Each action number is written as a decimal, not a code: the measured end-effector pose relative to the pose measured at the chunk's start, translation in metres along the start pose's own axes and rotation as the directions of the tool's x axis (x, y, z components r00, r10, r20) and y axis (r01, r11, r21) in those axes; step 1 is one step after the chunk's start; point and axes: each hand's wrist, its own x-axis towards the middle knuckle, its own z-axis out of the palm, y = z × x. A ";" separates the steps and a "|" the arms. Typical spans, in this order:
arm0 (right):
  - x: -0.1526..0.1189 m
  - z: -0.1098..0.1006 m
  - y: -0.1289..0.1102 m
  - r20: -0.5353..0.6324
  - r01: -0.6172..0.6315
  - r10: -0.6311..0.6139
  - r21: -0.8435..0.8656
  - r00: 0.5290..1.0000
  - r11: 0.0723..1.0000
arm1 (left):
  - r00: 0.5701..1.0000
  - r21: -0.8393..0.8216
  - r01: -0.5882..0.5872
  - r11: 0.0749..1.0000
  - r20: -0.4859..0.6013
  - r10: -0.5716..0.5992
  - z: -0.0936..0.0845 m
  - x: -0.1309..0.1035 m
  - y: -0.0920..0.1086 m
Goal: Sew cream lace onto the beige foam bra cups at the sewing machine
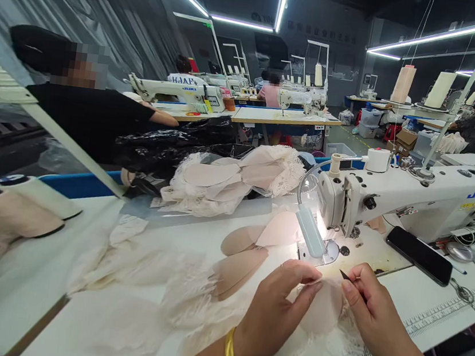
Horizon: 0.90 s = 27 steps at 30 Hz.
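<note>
My left hand [276, 307], with a gold bangle at its wrist, pinches the upper edge of a sheer cream lace piece with a beige cup panel [321, 311]. A small dark pointed tool [344, 275] sticks out between the thumb and finger of my right hand [370, 313]; its kind cannot be made out. The tip points toward the pinched edge. Just beyond my hands is the needle area of a white JUKI sewing machine [409, 190], lit by its lamp. Other beige cup panels [238, 270] lie to the left, joined by lace fabric [143, 270] spread over the table.
A heap of cream lace pieces [229, 177] sits behind the work. A black phone [419, 255] rests right of the machine head, near a ruler scale [455, 309] along the table edge. Thread cones [21, 206] stand at left. A co-worker in black [84, 119] sits ahead left.
</note>
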 end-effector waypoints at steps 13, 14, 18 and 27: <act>0.003 -0.021 -0.021 0.236 -0.036 0.040 -0.019 0.971 0.999 | 0.958 0.058 -0.287 0.956 0.011 0.287 -0.001 0.000 0.000; 0.004 -0.021 -0.022 0.239 -0.038 0.046 -0.038 0.970 0.999 | 0.953 0.065 -0.304 0.951 0.007 0.304 -0.002 0.000 0.001; 0.004 -0.023 -0.025 0.251 0.003 0.024 -0.109 0.968 0.994 | 0.935 0.075 -0.353 0.933 0.002 0.354 -0.001 0.001 0.002; 0.006 -0.025 -0.031 0.258 0.079 -0.026 -0.198 0.966 0.977 | 0.930 0.096 -0.368 0.925 0.024 0.367 -0.002 0.001 0.005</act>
